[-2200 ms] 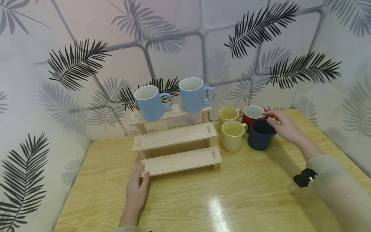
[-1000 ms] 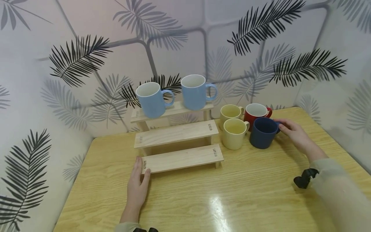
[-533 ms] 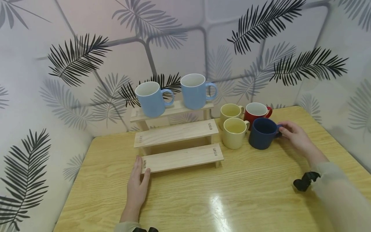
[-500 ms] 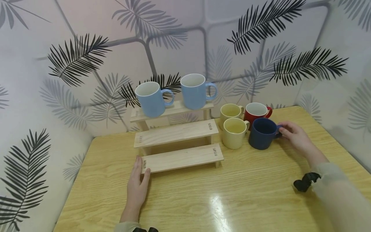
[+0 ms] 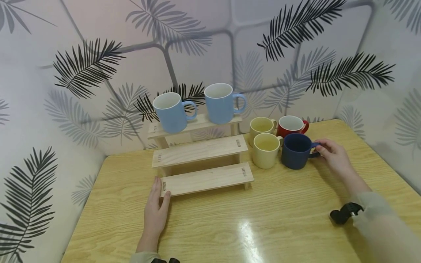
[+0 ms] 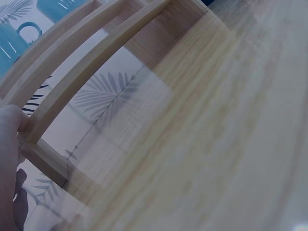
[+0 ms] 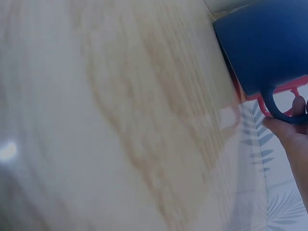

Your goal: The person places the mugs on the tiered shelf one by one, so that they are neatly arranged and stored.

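The right hand pinches the handle of a dark blue mug, which stands upright on the table; the right wrist view shows thumb and fingers at that handle of the mug. At the front left corner of a three-step wooden rack rests the left hand, thumb at the front edge and fingers along the side. In the left wrist view the hand touches the end of the rack. Two light blue mugs stand on the top step.
Close to the blue mug stand a red mug with white inside, behind it, and two pale yellow mugs to its left, beside the rack. A patterned wall rises behind the wooden table.
The right hand has moved from above the blue mug to its handle and pinches it. The mug's handle has swung slightly toward the front. The left hand stays at the rack.
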The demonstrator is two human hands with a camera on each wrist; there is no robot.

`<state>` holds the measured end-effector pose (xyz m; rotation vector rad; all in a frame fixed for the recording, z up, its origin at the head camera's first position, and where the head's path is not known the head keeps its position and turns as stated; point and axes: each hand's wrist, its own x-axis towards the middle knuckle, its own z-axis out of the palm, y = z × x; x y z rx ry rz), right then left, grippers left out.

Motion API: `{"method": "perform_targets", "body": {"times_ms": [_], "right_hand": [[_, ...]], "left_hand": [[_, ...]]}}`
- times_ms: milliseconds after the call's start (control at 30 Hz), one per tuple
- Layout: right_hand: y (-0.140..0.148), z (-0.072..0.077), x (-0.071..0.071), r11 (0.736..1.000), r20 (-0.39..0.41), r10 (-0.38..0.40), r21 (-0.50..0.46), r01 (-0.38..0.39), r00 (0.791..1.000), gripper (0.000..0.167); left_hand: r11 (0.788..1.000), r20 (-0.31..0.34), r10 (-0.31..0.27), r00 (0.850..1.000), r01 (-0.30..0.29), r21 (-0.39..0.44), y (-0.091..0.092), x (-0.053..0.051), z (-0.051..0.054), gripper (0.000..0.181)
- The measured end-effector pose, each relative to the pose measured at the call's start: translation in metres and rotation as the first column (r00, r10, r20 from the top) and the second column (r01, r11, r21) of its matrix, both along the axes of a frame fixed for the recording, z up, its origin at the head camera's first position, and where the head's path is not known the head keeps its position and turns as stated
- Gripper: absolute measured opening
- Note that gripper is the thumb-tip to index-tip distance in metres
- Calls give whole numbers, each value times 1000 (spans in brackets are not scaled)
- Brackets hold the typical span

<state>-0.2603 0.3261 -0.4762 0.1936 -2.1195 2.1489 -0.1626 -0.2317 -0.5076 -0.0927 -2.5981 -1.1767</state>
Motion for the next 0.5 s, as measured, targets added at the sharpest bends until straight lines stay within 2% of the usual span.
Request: {"method": "perform_targets", "body": {"times_ms": [233,400,500], "right_hand": [[-8,14,8,989,-18,29,-143,-31,999,15],[-15,34,14,962,-51,57,-263,-69,997,16],[-21,47,18,961,-57,57,-267,-70,997,16]], "left_hand": [[1000,9,1,1000,-1,10,1,1,0,62],[1000,3,1,1000,-1,11,1,1,0,61],[1000,-3,0,1000,0,13,0,1,0,61]]}}
